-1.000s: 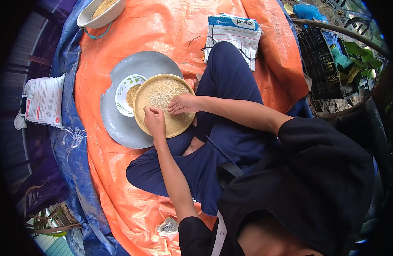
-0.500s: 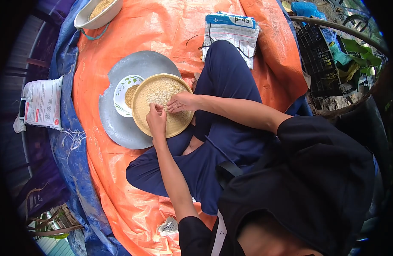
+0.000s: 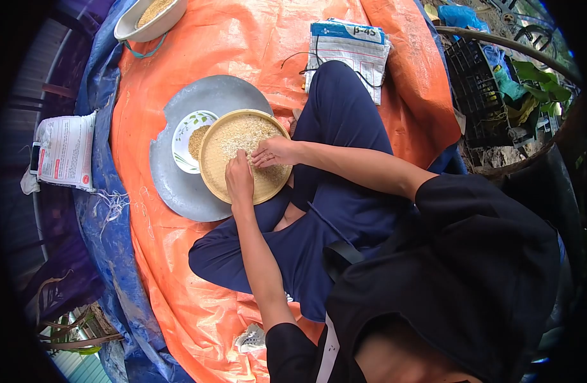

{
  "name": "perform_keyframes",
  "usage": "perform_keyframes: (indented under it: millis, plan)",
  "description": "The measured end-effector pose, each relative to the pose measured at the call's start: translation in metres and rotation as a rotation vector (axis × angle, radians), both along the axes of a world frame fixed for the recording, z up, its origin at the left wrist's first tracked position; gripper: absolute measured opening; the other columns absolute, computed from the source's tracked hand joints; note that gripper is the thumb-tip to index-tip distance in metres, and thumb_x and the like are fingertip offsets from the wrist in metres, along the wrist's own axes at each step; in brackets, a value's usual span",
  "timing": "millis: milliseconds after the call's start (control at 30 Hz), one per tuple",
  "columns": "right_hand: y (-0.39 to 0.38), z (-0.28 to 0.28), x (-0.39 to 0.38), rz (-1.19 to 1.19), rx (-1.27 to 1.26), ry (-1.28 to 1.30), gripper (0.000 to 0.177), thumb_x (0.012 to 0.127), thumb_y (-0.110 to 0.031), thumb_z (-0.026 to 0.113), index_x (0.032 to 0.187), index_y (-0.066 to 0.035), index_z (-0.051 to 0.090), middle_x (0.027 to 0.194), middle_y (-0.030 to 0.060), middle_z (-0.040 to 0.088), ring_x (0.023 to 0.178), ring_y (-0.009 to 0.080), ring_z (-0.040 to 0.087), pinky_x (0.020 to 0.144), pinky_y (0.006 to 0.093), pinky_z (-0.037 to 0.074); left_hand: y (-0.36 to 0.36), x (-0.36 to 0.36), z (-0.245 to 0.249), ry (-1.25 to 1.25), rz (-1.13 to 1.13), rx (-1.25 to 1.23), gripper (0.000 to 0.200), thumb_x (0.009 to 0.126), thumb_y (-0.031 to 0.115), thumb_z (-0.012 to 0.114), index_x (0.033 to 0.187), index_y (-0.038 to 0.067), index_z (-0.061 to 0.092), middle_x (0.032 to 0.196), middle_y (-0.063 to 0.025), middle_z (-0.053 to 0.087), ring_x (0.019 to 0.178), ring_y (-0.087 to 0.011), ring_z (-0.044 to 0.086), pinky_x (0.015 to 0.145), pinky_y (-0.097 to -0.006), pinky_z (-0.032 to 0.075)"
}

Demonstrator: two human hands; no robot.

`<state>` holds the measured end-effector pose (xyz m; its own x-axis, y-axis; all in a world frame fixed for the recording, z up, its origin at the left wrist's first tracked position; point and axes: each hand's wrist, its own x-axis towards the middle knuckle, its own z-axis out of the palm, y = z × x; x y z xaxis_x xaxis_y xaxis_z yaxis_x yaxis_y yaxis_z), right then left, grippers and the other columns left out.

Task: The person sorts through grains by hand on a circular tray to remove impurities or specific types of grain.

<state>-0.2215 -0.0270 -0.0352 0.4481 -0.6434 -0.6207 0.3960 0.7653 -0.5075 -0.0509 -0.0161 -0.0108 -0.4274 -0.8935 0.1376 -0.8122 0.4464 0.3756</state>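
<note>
Where the left hand point(image 3: 239, 180) rests, tray point(image 3: 212, 171) holds grain point(image 3: 239, 135).

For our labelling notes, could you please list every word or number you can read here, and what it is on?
"β-45" (first character unsure): on the blue band of the sack by the knee.
Bag at the left: red and black print, too small to read.
No other text can be read.

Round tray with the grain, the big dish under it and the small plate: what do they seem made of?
Round tray: likely woven bamboo or cane; tan, matt, raised rim. Big dish: probably metal; dull grey sheen, broken edge. Small plate: glazed ceramic or melamine; glossy white with a green leaf print.
</note>
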Motion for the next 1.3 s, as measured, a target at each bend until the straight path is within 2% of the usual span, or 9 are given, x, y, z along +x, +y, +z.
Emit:
perform_keyframes:
  millis: [167, 467, 667, 1067, 1300]
  plan:
    - [0.0002, -0.0012, -0.0005, 0.002, -0.008, 0.003, 0.03, 0.091, -0.013, 0.05, 0.111, 0.009, 0.052, 0.108, 0.0186, 0.058, 0.1, 0.0253, 0.061, 0.092, 0.0357, 0.05, 0.0004, -0.0021, -0.006, -0.051, 0.06, 0.014, 0.021, 0.081, 0.002, 0.059, 0.097, 0.0, 0.046, 0.081, -0.023, 0.058, 0.082, -0.0393, 0.057, 0.072, -0.0456, 0.046]
    - [0.0015, -0.0008, -0.0006, 0.003, -0.012, 0.025, 0.033, 0.091, -0.014, 0.048, 0.114, 0.011, 0.05, 0.112, 0.0203, 0.057, 0.102, 0.026, 0.061, 0.092, 0.0356, 0.05, 0.0031, 0.003, -0.0036, 0.077, 0.068, 0.032, 0.022, 0.081, 0.002, 0.061, 0.097, 0.001, 0.046, 0.084, -0.0193, 0.058, 0.081, -0.0374, 0.057, 0.073, -0.0454, 0.045]
    - [0.002, 0.0018, -0.0004, 0.01, -0.019, 0.024, 0.034, 0.091, -0.014, 0.049, 0.114, 0.011, 0.05, 0.112, 0.0203, 0.057, 0.102, 0.0261, 0.06, 0.093, 0.0358, 0.05, 0.0023, 0.002, 0.0004, 0.052, 0.014, 0.029, 0.02, 0.081, 0.002, 0.061, 0.095, 0.001, 0.046, 0.082, -0.0194, 0.057, 0.079, -0.0376, 0.057, 0.071, -0.046, 0.045]
    - [0.0008, -0.0023, 0.0007, -0.002, -0.004, -0.003, 0.034, 0.091, -0.015, 0.05, 0.114, 0.01, 0.05, 0.111, 0.0201, 0.057, 0.101, 0.0265, 0.061, 0.092, 0.0353, 0.05, 0.0003, 0.0002, -0.0087, -0.063, -0.006, -0.011, 0.012, 0.084, 0.005, 0.052, 0.091, -0.001, 0.045, 0.082, -0.0228, 0.056, 0.082, -0.0387, 0.055, 0.074, -0.0463, 0.044]
    - [0.0004, 0.0005, -0.0001, -0.01, 0.005, 0.003, 0.033, 0.091, -0.015, 0.05, 0.114, 0.01, 0.05, 0.109, 0.0194, 0.058, 0.1, 0.0259, 0.062, 0.091, 0.0348, 0.051, 0.0034, 0.0013, -0.0039, 0.04, -0.008, -0.017, 0.014, 0.084, 0.005, 0.056, 0.092, 0.001, 0.046, 0.083, -0.0203, 0.055, 0.082, -0.0382, 0.055, 0.074, -0.0463, 0.044]
